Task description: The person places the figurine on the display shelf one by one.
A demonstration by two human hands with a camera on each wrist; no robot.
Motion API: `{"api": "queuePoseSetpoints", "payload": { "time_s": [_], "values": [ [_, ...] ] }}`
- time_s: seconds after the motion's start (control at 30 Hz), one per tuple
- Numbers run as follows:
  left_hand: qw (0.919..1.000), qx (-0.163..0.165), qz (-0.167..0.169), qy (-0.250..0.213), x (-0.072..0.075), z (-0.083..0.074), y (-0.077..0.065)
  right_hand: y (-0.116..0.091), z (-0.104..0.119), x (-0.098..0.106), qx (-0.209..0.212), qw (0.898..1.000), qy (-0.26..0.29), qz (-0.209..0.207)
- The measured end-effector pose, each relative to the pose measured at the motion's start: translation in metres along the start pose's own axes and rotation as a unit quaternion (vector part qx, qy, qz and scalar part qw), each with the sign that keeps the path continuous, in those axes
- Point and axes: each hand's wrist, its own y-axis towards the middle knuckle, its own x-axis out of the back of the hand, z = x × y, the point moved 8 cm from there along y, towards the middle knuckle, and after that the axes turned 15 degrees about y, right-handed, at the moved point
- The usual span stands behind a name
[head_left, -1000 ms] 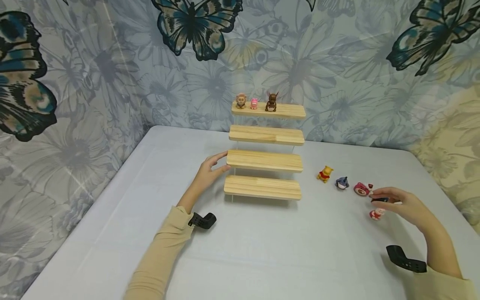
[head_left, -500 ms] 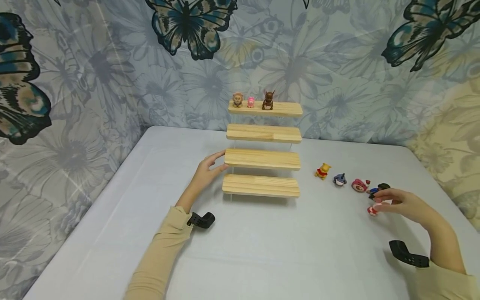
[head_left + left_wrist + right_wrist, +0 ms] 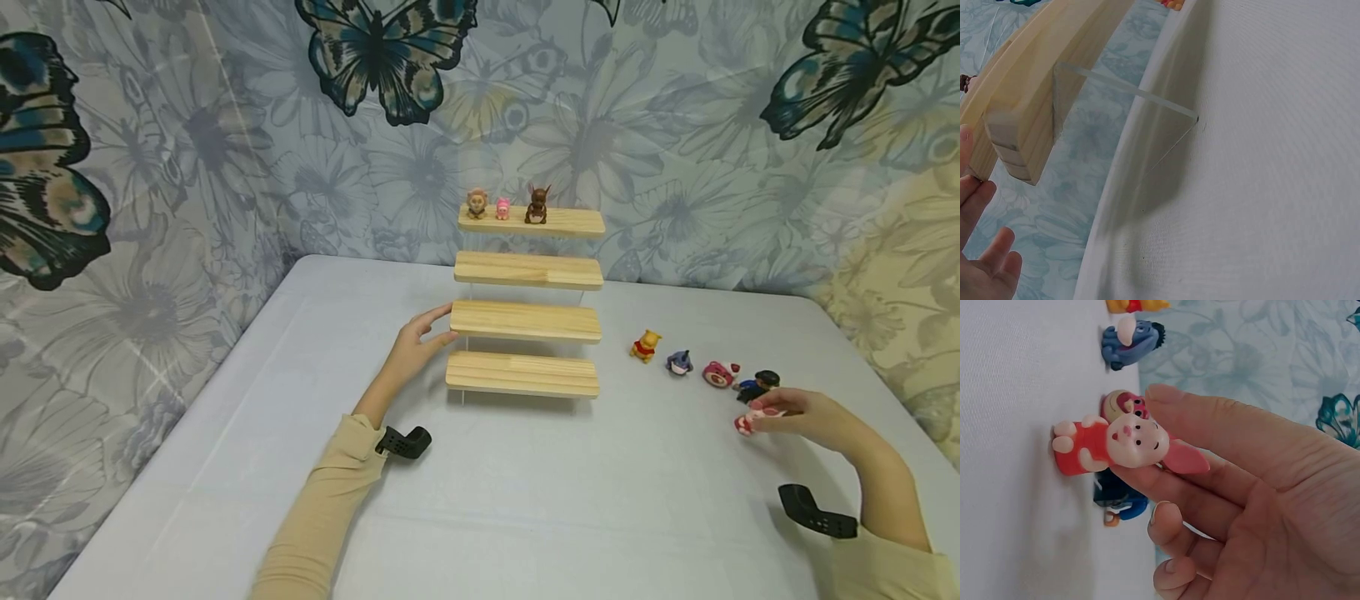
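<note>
In the head view my left hand (image 3: pixel 414 346) holds the left end of the second-lowest board of a four-tier wooden display stand (image 3: pixel 525 322). Its thumb and fingertips (image 3: pixel 977 194) are at the board's end in the left wrist view, other fingers loose. Far right, my right hand (image 3: pixel 813 421) has thumb and forefinger round the head of a small piglet figurine (image 3: pixel 1132 444) with a red body and pink ears. The piglet is upright, its base at the white tabletop. Right behind it lies a figurine in black and blue (image 3: pixel 757 385), partly hidden in the right wrist view.
A yellow bear figurine (image 3: pixel 645 346), a blue donkey figurine (image 3: pixel 678 362) and a pink bear figurine (image 3: pixel 717 374) lie in a slanting row right of the stand. Three small figurines, among them a brown one (image 3: pixel 537 206), stand on the top board. Patterned wall cloth (image 3: pixel 660 183) hangs behind.
My right hand has let go of the black-and-blue figurine and shifted slightly nearer to the piglet figurine, closing round its head. The left hand stays at the board.
</note>
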Motion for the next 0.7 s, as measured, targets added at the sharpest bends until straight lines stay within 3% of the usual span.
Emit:
{"api": "queuePoseSetpoints", "payload": {
  "time_s": [0.7],
  "values": [
    [0.9999,0.006,0.008,0.002,-0.0009,-0.0006,-0.0011,0.0025,-0.0044,0.0005,-0.003,1.000,-0.020,-0.016]
  ]
}}
